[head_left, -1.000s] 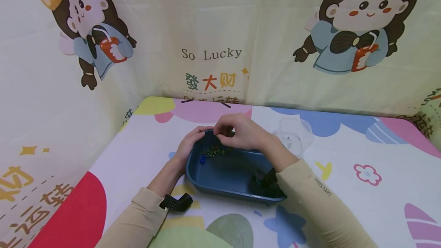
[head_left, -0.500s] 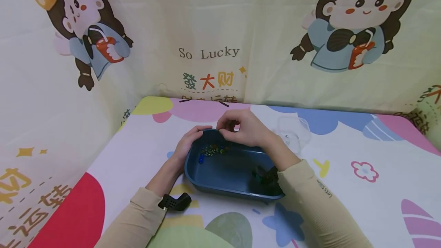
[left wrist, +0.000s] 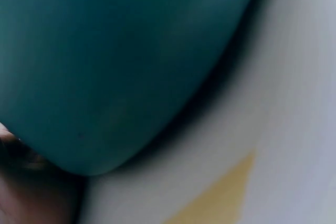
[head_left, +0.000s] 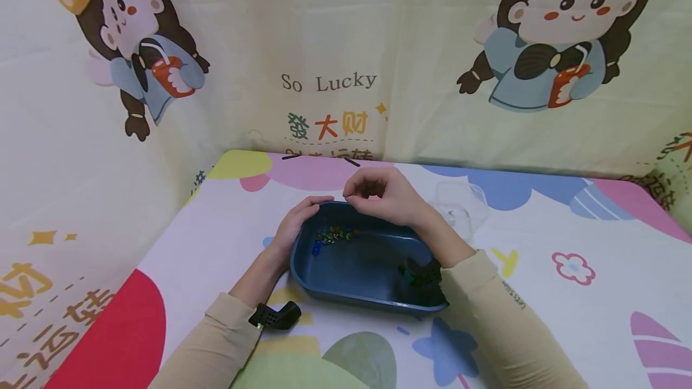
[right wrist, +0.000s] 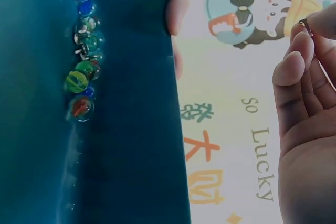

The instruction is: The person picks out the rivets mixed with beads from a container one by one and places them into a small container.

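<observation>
A dark blue plastic basin lies on the table, with its far-left corner held by my left hand. Along its far inner wall several glass marbles sit in a row: blue, green, yellow and red-swirled, with small shiny metal bits among them. Over the far rim, my right hand is raised with thumb and forefinger pinched together. Between those fingertips a tiny dark metal piece shows in the right wrist view; its kind is too small to tell. The left wrist view is mostly the basin's blurred outer wall.
Behind and to the right of the basin stands a clear plastic container. A patterned cloth covers the table, and a printed curtain hangs along the back and left. Black wrist mounts sit on both wrists.
My right hand has lifted from just over the basin's far rim, up and slightly to the right, still pinched. The left hand stays on the corner.
</observation>
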A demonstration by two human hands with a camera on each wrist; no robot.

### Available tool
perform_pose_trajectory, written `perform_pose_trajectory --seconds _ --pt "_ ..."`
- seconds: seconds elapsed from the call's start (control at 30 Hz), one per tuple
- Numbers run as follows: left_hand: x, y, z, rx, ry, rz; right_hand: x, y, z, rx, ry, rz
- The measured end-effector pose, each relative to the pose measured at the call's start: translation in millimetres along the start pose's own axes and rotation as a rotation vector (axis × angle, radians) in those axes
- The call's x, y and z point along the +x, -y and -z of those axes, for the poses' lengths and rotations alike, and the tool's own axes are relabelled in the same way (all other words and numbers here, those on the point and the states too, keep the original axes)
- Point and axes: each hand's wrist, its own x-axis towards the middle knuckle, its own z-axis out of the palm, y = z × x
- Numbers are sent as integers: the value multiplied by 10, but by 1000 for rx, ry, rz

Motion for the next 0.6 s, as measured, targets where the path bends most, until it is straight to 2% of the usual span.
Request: perform_pose_trajectory --seconds 0.2,0.43,0.6 --pt "-7 -9 -1 -8 0 6 -3 60 33 33 -28 17" --pt "2 18 -18 -28 17 0 -171 54 227 111 -123 -10" --pt "3 33 -2 -35 13 -11 -238 45 281 128 -150 -19"
